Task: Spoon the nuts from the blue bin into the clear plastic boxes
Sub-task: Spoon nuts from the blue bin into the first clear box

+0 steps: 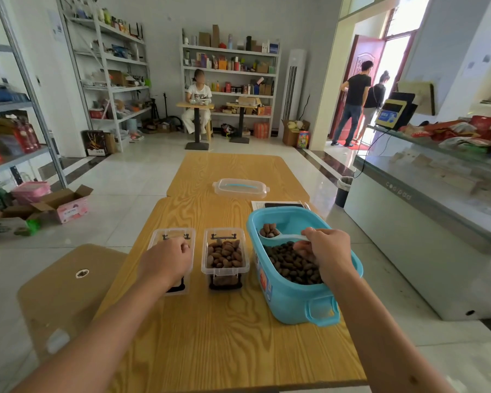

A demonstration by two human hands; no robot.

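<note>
A blue bin (289, 296) full of brown nuts (292, 263) stands at the right of the wooden table. My right hand (328, 249) grips the handle of a pale spoon (275, 236) over the bin; the spoon's bowl holds a few nuts. Two clear plastic boxes stand side by side to the bin's left. The right box (225, 258) is full of nuts. My left hand (167, 260) rests with curled fingers on the left box (179, 234) and hides most of its inside.
A clear lid with a blue handle (240, 188) lies farther back on the table (210, 336). Papers and a dark flat device (281, 205) sit behind the bin. A low stool (68, 285) is at the left, a glass counter (425, 194) at the right. People stand at the back.
</note>
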